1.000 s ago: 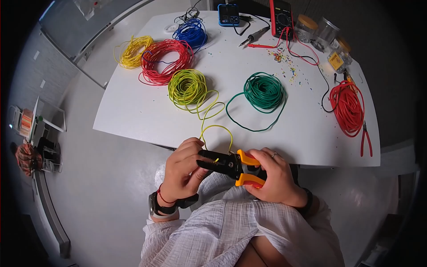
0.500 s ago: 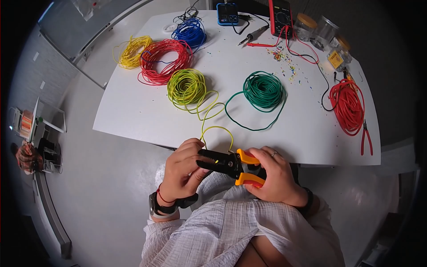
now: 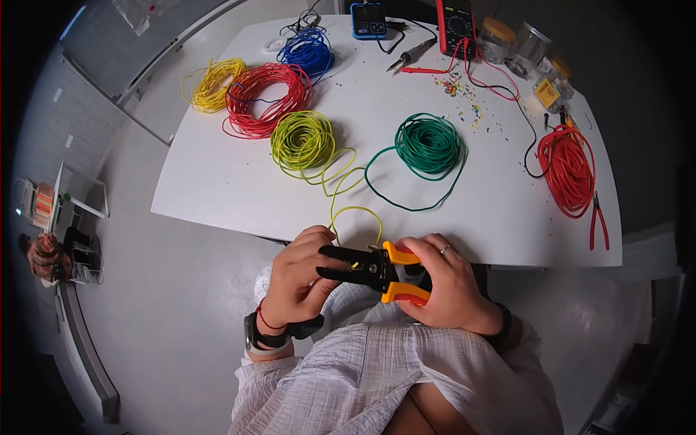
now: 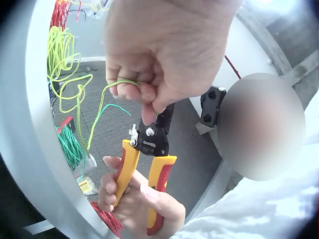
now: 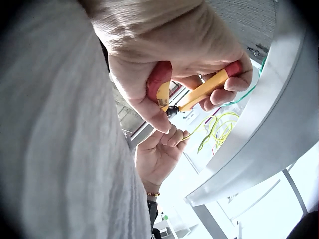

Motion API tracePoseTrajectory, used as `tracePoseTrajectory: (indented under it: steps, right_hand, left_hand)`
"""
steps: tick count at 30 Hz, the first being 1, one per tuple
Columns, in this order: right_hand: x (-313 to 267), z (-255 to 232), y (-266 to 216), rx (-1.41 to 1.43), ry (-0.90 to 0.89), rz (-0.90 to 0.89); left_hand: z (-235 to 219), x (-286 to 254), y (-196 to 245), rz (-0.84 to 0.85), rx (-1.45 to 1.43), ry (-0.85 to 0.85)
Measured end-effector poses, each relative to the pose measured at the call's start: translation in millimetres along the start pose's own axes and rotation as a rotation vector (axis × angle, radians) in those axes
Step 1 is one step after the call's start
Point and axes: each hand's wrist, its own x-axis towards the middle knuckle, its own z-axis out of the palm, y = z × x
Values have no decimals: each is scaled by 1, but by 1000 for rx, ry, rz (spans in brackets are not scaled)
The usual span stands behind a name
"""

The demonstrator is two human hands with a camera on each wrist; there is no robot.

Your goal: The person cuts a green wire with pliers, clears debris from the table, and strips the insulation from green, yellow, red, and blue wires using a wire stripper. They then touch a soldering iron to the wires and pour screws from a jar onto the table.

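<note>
In the head view my left hand (image 3: 299, 275) pinches a yellow-green wire (image 4: 107, 92) between thumb and fingers. The wire runs up in a loop over the table's front edge to its coil (image 3: 303, 141). My right hand (image 3: 457, 286) grips the orange and red handles of a black-headed wire stripper (image 3: 375, 270), which points left. Its jaws are parted and overlap the left fingers in the head view. A short bit of yellow shows between them near the pivot. From the left wrist, the stripper's head (image 4: 152, 138) appears just below the left fingertips.
On the white table (image 3: 217, 181) lie coils of green wire (image 3: 429, 145), red wire (image 3: 267, 101), blue wire (image 3: 306, 52) and yellow wire (image 3: 217, 85). Farther right are a multimeter (image 3: 458, 32), lidded jars (image 3: 496, 42), another red coil (image 3: 565, 172) and red-handled pliers (image 3: 598, 225). Coloured scraps (image 3: 460, 90) lie scattered.
The wire stripper has shifted very slightly left over the left fingers. Both hands keep their grips, and the coils stay as they were apart from a small camera shift.
</note>
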Motion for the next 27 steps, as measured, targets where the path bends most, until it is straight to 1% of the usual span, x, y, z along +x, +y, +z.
tracePoseTrajectory:
  steps: [23, 27]
  right_hand:
    - [1, 1, 1, 10, -30, -19]
    - [1, 1, 1, 70, -34, -9]
  left_hand:
    - [0, -2, 0, 1, -13, 5]
    - [0, -3, -1, -7, -16, 0]
